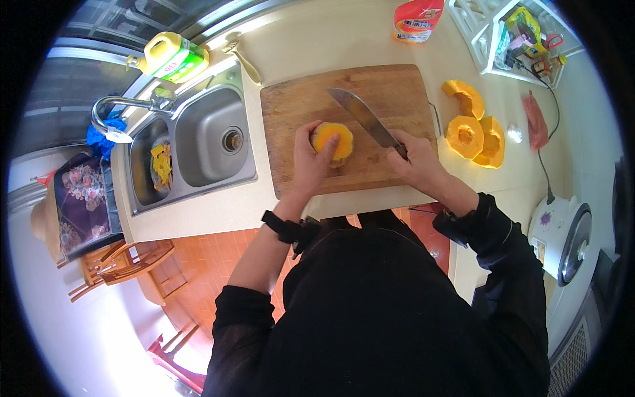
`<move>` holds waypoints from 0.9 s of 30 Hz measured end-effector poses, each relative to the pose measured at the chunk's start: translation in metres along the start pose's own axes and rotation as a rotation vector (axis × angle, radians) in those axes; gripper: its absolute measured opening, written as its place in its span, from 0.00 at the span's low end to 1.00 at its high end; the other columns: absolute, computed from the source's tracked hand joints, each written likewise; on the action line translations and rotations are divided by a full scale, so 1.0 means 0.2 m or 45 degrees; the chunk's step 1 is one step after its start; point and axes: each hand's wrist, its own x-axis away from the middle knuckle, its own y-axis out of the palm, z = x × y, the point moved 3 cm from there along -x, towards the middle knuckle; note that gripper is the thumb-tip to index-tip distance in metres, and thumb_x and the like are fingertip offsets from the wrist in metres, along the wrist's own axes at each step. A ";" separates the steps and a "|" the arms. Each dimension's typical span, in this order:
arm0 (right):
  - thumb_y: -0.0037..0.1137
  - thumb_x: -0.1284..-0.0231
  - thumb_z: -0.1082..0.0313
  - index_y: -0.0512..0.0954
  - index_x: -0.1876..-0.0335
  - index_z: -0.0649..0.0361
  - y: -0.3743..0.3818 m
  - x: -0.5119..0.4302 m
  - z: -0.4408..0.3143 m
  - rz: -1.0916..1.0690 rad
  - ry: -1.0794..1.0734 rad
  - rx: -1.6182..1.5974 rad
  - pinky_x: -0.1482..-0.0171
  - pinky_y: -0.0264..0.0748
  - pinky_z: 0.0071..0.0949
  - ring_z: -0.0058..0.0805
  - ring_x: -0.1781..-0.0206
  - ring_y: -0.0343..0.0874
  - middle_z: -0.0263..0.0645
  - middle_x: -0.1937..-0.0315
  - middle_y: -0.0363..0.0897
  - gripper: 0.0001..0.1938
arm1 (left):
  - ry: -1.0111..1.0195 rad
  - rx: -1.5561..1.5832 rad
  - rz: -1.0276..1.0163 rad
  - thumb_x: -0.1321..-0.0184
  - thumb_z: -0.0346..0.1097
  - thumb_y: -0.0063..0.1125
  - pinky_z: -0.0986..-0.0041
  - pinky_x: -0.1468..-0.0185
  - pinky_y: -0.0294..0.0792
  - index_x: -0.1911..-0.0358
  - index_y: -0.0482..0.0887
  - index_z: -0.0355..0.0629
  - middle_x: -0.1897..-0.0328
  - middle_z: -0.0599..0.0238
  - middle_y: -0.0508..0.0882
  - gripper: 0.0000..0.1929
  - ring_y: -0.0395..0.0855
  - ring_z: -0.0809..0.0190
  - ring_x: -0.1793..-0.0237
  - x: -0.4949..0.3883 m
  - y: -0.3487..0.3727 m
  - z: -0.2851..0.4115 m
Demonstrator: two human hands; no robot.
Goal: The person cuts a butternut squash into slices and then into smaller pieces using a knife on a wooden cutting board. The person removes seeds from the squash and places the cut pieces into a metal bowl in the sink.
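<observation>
My left hand (312, 156) grips a round piece of pumpkin (336, 139), its orange cut face turned up and my thumb lying across it, over a wooden cutting board (297, 104). In my right hand (414, 159) is the handle of a kitchen knife (364, 116). Its wide blade points up and to the left above the board, apart from the piece. Right of the board lie a curved pumpkin piece (469, 99) and two hollowed pumpkin pieces (465, 137), one partly overlapping the other.
On the left is a double-bowl steel sink (211, 144) with yellow peelings (161, 166) in the smaller bowl. A brush (243, 62) and detergent bottle (171, 57) stand beyond it. A red pouch (417, 22), white rack (476, 39), pink cloth (536, 121) and rice cooker (558, 238) are further right.
</observation>
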 end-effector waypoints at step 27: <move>0.54 0.36 0.68 0.72 0.50 0.65 0.14 0.05 -0.22 -0.261 0.282 0.602 0.65 0.82 0.37 0.46 0.67 0.85 0.54 0.67 0.82 0.13 | 0.165 -0.102 -0.264 0.60 0.24 0.73 0.69 0.46 0.68 0.54 0.73 0.40 0.51 0.58 0.73 0.27 0.74 0.54 0.49 -0.02 -0.07 0.03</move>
